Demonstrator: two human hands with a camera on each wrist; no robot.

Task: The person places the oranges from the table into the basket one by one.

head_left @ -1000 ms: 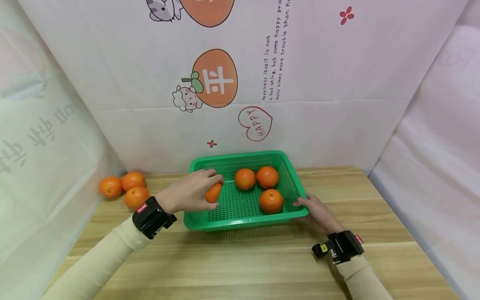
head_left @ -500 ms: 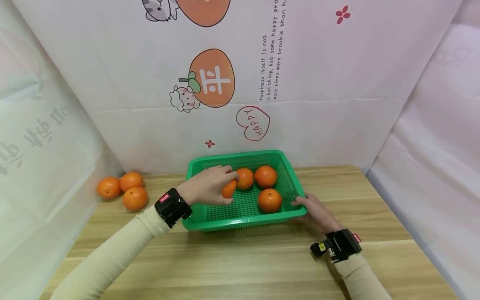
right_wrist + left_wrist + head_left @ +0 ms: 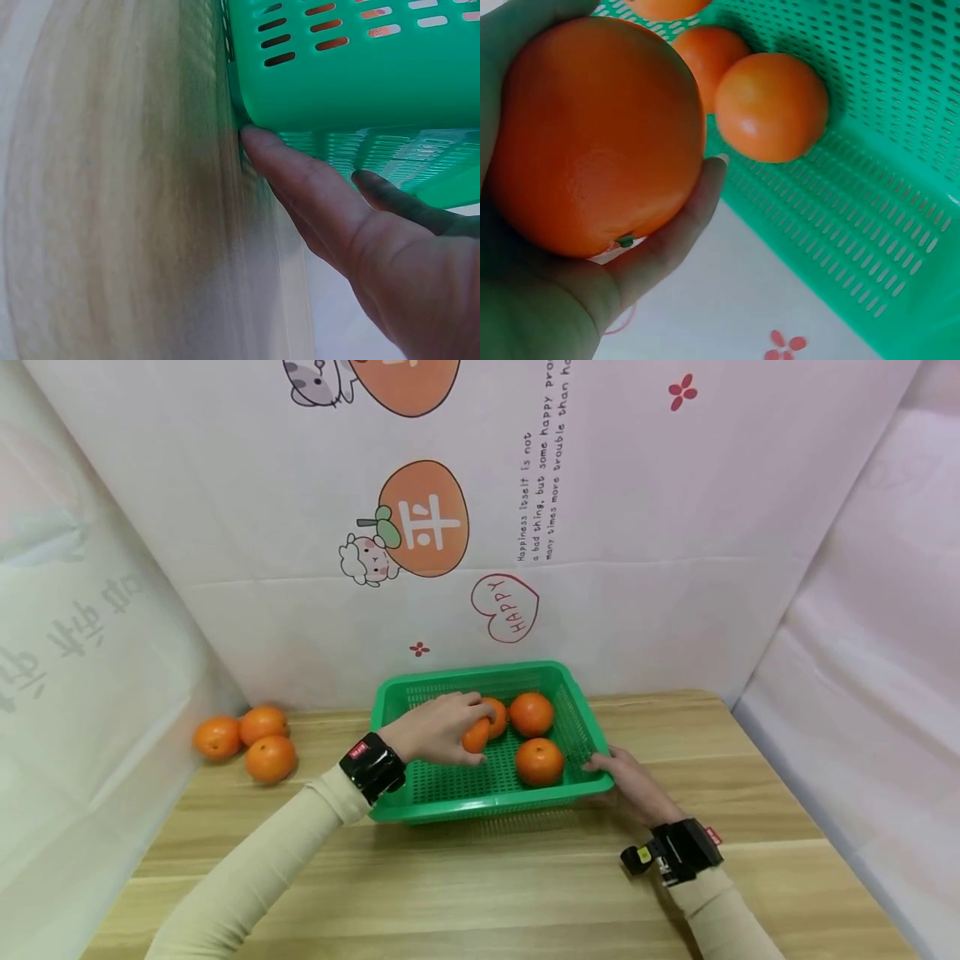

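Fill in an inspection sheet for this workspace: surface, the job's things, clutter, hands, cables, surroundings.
Surface: wood-grain table, no spills seen.
Job's things: slotted green basket with three oranges resting in it; three loose oranges grouped on the table left of the basket.
Clutter: nothing seen.
Left hand: holds another orange over the basket; whether this one touches those inside, cannot tell.
Right hand: grips the basket's near right corner, thumb at the rim.
Cables: nothing seen.
Surroundings: white printed backdrop behind the basket, with a red HAPPY heart.
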